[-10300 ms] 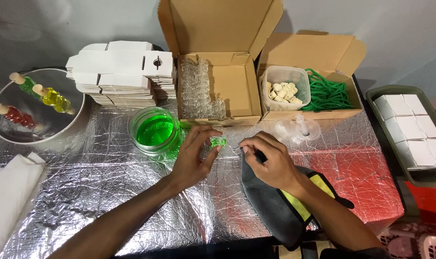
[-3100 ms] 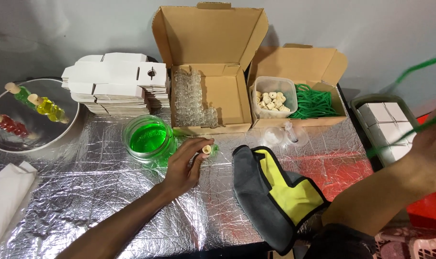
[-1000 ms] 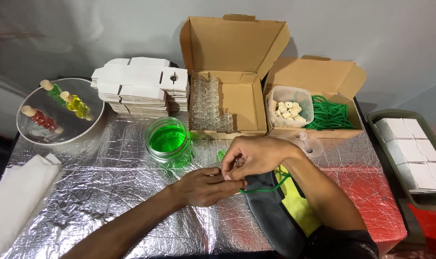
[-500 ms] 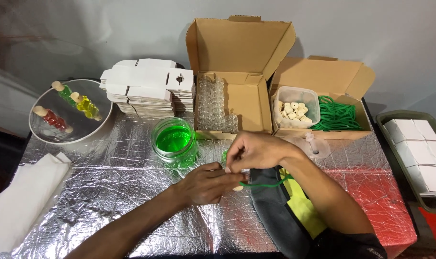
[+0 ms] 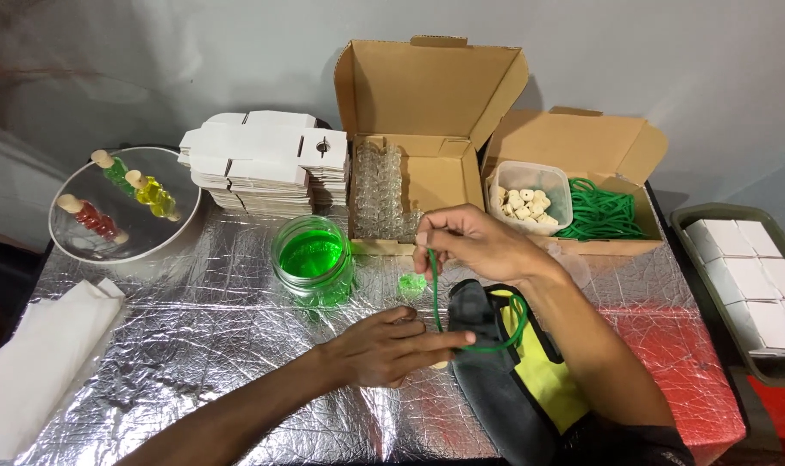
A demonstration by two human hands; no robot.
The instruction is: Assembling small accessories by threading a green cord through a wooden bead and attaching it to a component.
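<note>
Thin green cord [image 5: 505, 332] loops taut over the dark glove [image 5: 483, 380].

There are two hands, the left hand [image 5: 384, 349] and the right hand [image 5: 470, 246]. They share one green cord [image 5: 434, 289]. One green jar [image 5: 313, 261] stands on the surface. There are two brown boxes [image 5: 427, 112], one round tray [image 5: 121, 207] with three small filled bottles [image 5: 155, 194], and one tub of corks [image 5: 529, 200].
</note>
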